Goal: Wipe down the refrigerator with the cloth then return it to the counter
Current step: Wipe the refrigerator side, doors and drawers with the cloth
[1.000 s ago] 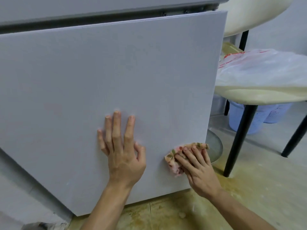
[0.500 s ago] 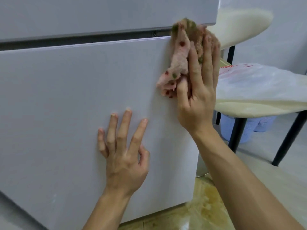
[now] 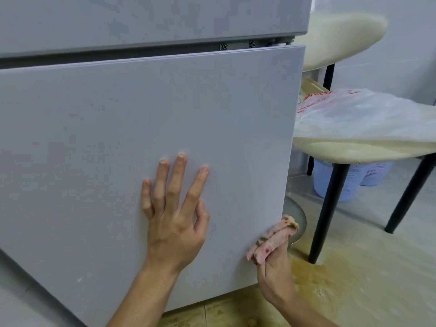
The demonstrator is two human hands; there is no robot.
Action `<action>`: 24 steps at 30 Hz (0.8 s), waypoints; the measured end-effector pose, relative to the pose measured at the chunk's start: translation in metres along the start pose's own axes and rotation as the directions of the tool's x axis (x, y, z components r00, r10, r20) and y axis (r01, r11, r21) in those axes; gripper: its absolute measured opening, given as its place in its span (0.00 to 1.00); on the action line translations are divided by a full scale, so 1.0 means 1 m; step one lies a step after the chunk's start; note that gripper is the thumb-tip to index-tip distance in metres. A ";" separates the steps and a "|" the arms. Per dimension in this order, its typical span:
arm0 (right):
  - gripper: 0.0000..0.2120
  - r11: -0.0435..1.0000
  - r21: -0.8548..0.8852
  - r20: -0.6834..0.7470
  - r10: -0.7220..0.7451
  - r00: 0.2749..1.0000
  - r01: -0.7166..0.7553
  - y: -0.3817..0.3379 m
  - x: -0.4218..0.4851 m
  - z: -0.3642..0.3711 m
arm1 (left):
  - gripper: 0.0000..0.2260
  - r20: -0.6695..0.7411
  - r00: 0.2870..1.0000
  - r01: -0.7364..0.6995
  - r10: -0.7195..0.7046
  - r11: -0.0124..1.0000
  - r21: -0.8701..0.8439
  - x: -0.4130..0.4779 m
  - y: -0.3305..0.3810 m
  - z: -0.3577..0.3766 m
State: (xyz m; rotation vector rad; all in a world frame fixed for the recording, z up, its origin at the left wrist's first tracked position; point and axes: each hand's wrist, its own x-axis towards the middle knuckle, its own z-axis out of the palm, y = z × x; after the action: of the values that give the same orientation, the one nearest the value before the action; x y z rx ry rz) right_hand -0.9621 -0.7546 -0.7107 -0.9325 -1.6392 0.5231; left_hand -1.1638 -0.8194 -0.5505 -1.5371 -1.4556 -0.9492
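Note:
The grey refrigerator's lower door (image 3: 118, 126) fills most of the view, with the upper door above a dark gap. My left hand (image 3: 173, 213) presses flat on the lower door, fingers spread and straight. My right hand (image 3: 274, 272) grips a bunched pink cloth (image 3: 273, 239) with red and green spots and holds it against the door's lower right edge.
A cream chair (image 3: 361, 147) with black legs stands close on the right, a white plastic bag (image 3: 363, 114) on its seat. Blue baskets (image 3: 349, 180) sit under it. A round glass disc (image 3: 297, 215) lies on the stained yellowish floor (image 3: 354, 291) by the fridge corner.
My right hand swept the cloth from the door's bottom right up to its top right edge, then back down to the bottom right corner. My left hand stayed pressed on the door.

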 end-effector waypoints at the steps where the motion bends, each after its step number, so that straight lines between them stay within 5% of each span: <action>1: 0.21 0.999 -0.035 0.010 -0.006 1.000 0.006 -0.005 0.003 0.000 | 0.30 0.006 1.000 -0.002 0.002 1.000 -0.002 -0.002 -0.002 -0.002; 4: 0.19 0.999 -0.050 0.042 -0.016 0.999 0.018 -0.021 0.033 -0.002 | 0.30 0.013 1.000 -0.005 0.005 1.000 -0.015 -0.005 -0.008 -0.008; 8: 0.41 0.950 -0.142 -0.138 -0.296 0.945 0.277 -0.080 0.122 -0.017 | 0.30 0.021 1.000 0.017 -0.017 1.000 -0.018 -0.009 -0.015 -0.012; 11: 0.36 0.847 -0.283 -0.237 -0.516 0.823 0.450 -0.141 0.173 -0.026 | 0.30 0.012 1.000 0.027 -0.027 0.999 -0.019 -0.011 -0.017 -0.015; 15: 0.31 0.748 -0.471 -0.264 -0.625 0.734 0.467 -0.161 0.178 -0.009 | 0.27 -0.020 0.996 0.085 -0.087 0.993 -0.082 -0.004 -0.019 -0.022; 18: 0.29 0.657 -0.479 -0.100 -0.700 0.707 0.582 -0.129 0.134 0.024 | 0.26 -0.045 0.992 0.111 -0.115 0.990 -0.092 -0.002 -0.024 -0.024; 24: 0.35 0.306 -0.496 0.561 -0.601 0.569 0.813 0.012 -0.002 0.048 | 0.29 0.004 0.997 0.078 -0.077 0.996 -0.035 -0.019 -0.044 -0.026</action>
State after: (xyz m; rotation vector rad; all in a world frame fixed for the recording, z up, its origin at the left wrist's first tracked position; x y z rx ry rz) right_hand -1.0041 -0.7428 -0.7348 -0.5119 -2.3715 -0.7615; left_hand -1.2092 -0.8496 -0.5548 -1.5171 -1.5173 -1.0236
